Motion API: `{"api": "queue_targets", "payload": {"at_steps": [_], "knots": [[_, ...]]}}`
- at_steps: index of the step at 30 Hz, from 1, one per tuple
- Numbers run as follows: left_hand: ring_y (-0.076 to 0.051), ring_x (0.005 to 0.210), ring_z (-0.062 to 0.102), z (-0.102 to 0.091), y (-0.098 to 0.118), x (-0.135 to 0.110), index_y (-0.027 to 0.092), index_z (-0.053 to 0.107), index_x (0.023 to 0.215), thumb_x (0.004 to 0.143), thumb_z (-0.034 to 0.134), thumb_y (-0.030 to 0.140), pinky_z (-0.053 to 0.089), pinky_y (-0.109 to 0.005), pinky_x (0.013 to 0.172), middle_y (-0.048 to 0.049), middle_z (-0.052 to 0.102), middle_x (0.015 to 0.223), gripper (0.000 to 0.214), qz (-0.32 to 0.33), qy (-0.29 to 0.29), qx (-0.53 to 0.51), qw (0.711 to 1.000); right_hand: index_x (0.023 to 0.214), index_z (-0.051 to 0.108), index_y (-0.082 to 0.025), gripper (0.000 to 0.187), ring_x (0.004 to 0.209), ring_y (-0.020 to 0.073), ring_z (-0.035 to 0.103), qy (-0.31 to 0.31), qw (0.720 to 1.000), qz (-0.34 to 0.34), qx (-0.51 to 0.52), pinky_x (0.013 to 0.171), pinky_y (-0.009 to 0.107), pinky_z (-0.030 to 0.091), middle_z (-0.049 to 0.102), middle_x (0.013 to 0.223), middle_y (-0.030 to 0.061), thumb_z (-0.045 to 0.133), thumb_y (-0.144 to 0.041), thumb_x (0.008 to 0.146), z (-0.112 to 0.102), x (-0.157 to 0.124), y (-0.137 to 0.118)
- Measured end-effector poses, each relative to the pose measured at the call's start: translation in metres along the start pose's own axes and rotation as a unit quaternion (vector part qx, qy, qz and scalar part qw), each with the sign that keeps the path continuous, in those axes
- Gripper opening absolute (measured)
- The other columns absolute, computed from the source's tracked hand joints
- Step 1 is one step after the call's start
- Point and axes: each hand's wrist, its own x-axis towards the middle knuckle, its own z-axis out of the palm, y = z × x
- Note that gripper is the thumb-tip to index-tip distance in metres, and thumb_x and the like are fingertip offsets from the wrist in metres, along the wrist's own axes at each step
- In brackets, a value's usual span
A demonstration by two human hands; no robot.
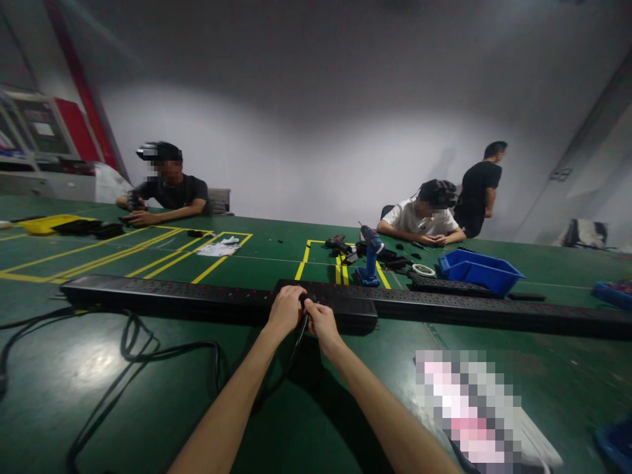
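Black power strip (207,299) lies lengthwise across the green tabletop (89,388), mid-frame, with a second strip (494,309) overlapping it to the right. Left hand (285,309) sits on the strip's near edge, fingers curled over it. Right hand (323,322) is just beside it, fingers clenched around a black cable (295,345) that drops between both wrists. More cable loops lie to the left. Blue drill (369,257), tape roll (423,270) and blue bin (476,270) sit behind. Two people sit across the tabletop; a third stands.
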Motion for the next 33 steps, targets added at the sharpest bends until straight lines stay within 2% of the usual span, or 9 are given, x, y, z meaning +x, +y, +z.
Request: {"api": "queue_targets", "payload": {"at_steps": [5,8,11,14,16,21,25,29,33], "knots": [[-0.025,0.123,0.051,0.003,-0.002,0.000,0.018,0.067,0.111,0.081,0.049,0.008,0.043,-0.038,0.105,-0.0104,0.067,0.122,0.037,-0.006,-0.001,0.001,1.000,0.065,0.053,-0.018,0.050,0.036,0.0054,0.034,0.011,1.000,-0.010,-0.027,0.037,0.020,0.020,0.036,0.045,-0.0093,0.070,-0.065,0.069,-0.001,-0.002,0.008],[-0.024,0.123,0.051,0.003,-0.002,0.000,0.017,0.067,0.112,0.081,0.047,0.007,0.043,-0.038,0.104,-0.0104,0.066,0.122,0.039,-0.005,-0.003,-0.004,1.000,0.066,0.053,-0.019,0.049,0.035,0.0057,0.033,0.012,1.000,-0.009,-0.011,0.036,0.020,0.019,0.037,0.043,-0.0089,0.070,-0.065,0.070,0.003,-0.001,0.001],[-0.024,0.120,0.053,0.001,-0.001,0.001,0.018,0.067,0.108,0.079,0.045,0.005,0.043,-0.037,0.103,-0.0093,0.068,0.118,0.038,-0.007,-0.009,-0.010,1.000,0.068,0.053,-0.019,0.048,0.035,0.0043,0.028,0.004,0.998,-0.039,0.041,0.037,0.020,0.019,0.036,0.043,-0.0100,0.070,-0.064,0.071,0.008,-0.002,-0.028],[-0.023,0.118,0.054,-0.003,0.003,0.001,0.020,0.068,0.101,0.075,0.044,0.002,0.044,-0.036,0.102,-0.0066,0.069,0.113,0.039,0.001,-0.022,-0.018,1.000,0.070,0.054,-0.019,0.047,0.037,0.0041,0.027,0.009,0.993,-0.090,0.075,0.039,0.020,0.022,0.034,0.044,-0.0107,0.070,-0.063,0.072,0.008,-0.006,-0.063],[-0.022,0.118,0.055,-0.006,0.005,0.001,0.020,0.068,0.099,0.075,0.042,0.001,0.043,-0.036,0.103,-0.0058,0.070,0.112,0.041,-0.001,-0.020,-0.020,1.000,0.071,0.055,-0.019,0.046,0.037,0.0041,0.028,0.003,0.993,-0.100,0.068,0.040,0.020,0.023,0.033,0.045,-0.0109,0.071,-0.062,0.072,0.004,-0.011,-0.076],[-0.023,0.119,0.054,-0.006,0.007,-0.002,0.020,0.068,0.099,0.075,0.043,0.003,0.043,-0.036,0.104,-0.0069,0.069,0.113,0.038,-0.010,-0.005,-0.013,1.000,0.069,0.054,-0.018,0.044,0.038,0.0056,0.035,-0.047,0.998,-0.033,-0.011,0.040,0.020,0.024,0.039,0.047,-0.0082,0.068,-0.059,0.075,-0.014,-0.025,-0.065],[-0.023,0.120,0.053,-0.005,0.005,-0.002,0.020,0.067,0.103,0.074,0.044,0.002,0.043,-0.036,0.104,-0.0067,0.068,0.116,0.041,0.002,-0.007,-0.004,1.000,0.060,0.053,-0.017,0.037,0.037,0.0068,0.039,-0.078,0.993,0.034,-0.088,0.038,0.020,0.024,0.041,0.045,-0.0058,0.059,-0.048,0.081,-0.026,-0.026,-0.053],[-0.023,0.119,0.054,-0.003,0.003,0.000,0.020,0.068,0.102,0.075,0.042,0.002,0.042,-0.037,0.106,-0.0067,0.069,0.114,0.042,-0.006,-0.006,-0.002,1.000,0.060,0.060,-0.015,0.033,0.036,0.0084,0.041,-0.106,0.974,0.085,-0.179,0.039,0.020,0.029,0.046,0.042,-0.0028,0.049,-0.037,0.083,-0.031,-0.026,-0.050],[-0.022,0.119,0.054,-0.003,0.003,0.000,0.021,0.068,0.102,0.077,0.039,0.002,0.041,-0.037,0.107,-0.0058,0.069,0.115,0.043,-0.006,0.000,-0.008,1.000,0.055,0.061,-0.016,0.035,0.033,0.0093,0.041,-0.128,0.944,0.122,-0.279,0.038,0.022,0.030,0.050,0.042,-0.0007,0.048,-0.033,0.083,-0.035,-0.026,-0.040]]}}
